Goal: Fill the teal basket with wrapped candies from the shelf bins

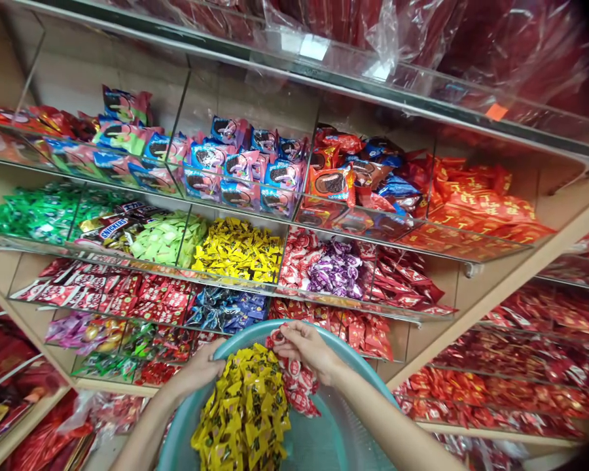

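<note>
A teal plastic basin stands low in front of me. A large heap of yellow-wrapped candies fills its left side. Beside that heap, on the right, lies a smaller group of red-and-white wrapped candies. My left hand is at the basin's far left rim, thumb over the edge and close to the yellow heap; its fingertips are partly hidden. Above the red-and-white group, my right hand is closed, with thumb and fingers pinching a red-and-white candy.
Ahead, a tilted shelf unit with clear dividers holds yellow candies, purple candies, red-and-white candies and blue snack packs. A glass shelf edge crosses the top. More red packets fill shelves at right.
</note>
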Demonstrator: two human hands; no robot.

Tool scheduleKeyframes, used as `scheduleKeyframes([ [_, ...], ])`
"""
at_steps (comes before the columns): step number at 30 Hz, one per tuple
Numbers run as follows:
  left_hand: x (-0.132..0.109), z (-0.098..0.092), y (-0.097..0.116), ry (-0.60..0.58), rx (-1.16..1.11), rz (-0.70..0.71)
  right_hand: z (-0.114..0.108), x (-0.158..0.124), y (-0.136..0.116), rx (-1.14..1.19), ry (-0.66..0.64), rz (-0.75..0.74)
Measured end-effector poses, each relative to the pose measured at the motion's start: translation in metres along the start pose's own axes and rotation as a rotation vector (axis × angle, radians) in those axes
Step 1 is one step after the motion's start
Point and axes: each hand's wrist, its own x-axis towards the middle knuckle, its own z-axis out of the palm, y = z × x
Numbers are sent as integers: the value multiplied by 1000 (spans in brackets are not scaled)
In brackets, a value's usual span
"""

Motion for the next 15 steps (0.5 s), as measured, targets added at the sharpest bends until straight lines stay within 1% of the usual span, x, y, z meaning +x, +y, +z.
scheduleKeyframes([
  [5,-7,-1,5,75,42,88,11,17,7,-127,-42,-10],
  [10,-15,-1,13,72,89,132,33,30,21,-118,-138,-1],
  [15,-17,1,13,33,62,192,59,33,26,-96,-167,41],
])
